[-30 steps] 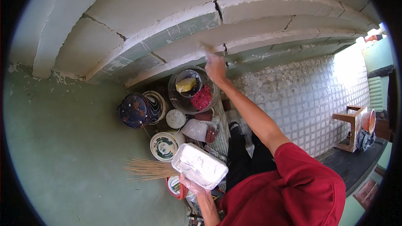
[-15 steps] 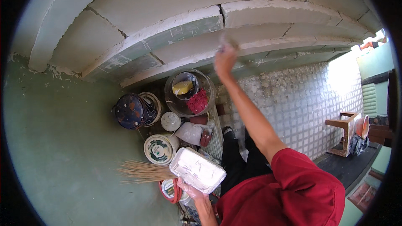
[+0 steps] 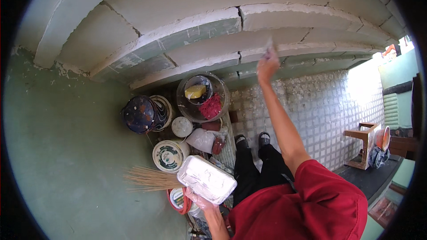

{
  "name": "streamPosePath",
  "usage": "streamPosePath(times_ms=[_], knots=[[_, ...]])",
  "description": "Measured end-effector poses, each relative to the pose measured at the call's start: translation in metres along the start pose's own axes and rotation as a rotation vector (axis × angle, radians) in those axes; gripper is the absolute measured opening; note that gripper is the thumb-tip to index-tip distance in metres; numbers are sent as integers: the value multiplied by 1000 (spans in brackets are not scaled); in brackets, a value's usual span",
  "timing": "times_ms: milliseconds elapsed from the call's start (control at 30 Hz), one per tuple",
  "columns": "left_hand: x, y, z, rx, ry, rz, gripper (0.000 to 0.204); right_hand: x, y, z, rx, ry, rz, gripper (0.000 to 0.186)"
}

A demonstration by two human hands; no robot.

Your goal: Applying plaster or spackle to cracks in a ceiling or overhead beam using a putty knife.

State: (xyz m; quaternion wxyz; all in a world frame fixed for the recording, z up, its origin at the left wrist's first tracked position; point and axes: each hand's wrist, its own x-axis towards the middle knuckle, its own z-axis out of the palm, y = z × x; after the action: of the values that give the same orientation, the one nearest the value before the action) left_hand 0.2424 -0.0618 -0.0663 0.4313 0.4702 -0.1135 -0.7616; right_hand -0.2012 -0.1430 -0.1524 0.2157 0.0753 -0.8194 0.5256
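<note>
Overhead, right hand (image 3: 267, 64) with scraper (image 3: 269, 46); left hand (image 3: 199, 200) under tray (image 3: 206, 179)

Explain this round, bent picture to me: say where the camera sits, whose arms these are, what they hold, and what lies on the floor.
The camera sits on a person's head and looks down; its wide lens bends straight edges. Both arms belong to that person. The right hand is raised to the wall, gripping a small tool too blurred to name. The left hand holds a flat tray of white paste. On the floor stand buckets, one clear bucket holding yellow and red things, a round lidded tub and a straw broom.
</note>
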Motion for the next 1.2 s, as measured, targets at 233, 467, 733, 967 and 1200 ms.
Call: streamPosePath(times_ms=[233, 467, 733, 967, 1200], knots=[[-5, 0, 0, -6, -2, -3, 69, -50, -39, 50, -45, -332, -107, 47], [-21, 13, 33, 69, -29, 7, 67, -78, -47, 22, 74, -610, -258, 49], [-25, -1, 90, 52, -195, -5, 71, -11, -114, -199, 836, -785, 582, 18], [-54, -37, 159, 81, -459, -122, 62, 23, -156, -299, 616, -1085, 117, 17], [-74, -67, 184, 90, -594, -157, 62, 43, -174, -326, 253, -1244, -65, 24]])
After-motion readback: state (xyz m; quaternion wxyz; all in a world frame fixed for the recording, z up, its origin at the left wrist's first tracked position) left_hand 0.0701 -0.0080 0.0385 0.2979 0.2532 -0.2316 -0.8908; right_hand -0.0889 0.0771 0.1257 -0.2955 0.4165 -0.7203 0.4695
